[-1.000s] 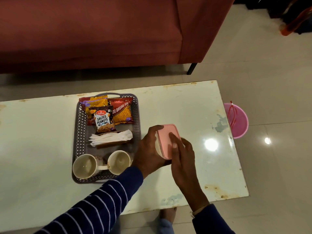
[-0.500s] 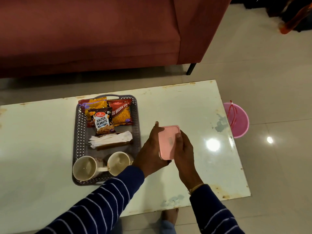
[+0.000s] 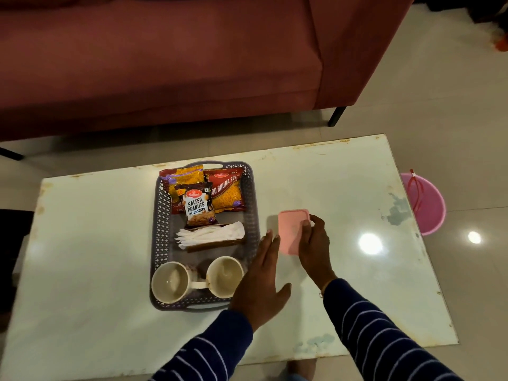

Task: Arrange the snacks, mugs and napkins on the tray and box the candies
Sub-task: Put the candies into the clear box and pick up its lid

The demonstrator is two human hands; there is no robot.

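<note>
A grey perforated tray (image 3: 159, 215) sits on the white table (image 3: 82, 243). It holds three snack packets (image 3: 196, 204) at the far end, a stack of white napkins (image 3: 211, 233) in the middle and two cream mugs (image 3: 169, 281) at the near end. A closed pink box (image 3: 290, 229) lies flat on the table just right of the tray. My right hand (image 3: 314, 243) rests on the box's right edge, fingers curled over its far corner. My left hand (image 3: 261, 279) hovers with straight fingers left of the box, not holding it.
A dark red sofa (image 3: 165, 64) stands beyond the table. A pink bucket (image 3: 424, 204) sits on the tiled floor off the table's right edge. The table's near edge runs just above my sleeves.
Both hands gripped the pink box above the table. Now the box lies flat on the table, my left hand has let go and drawn back, and my right hand stays on it.
</note>
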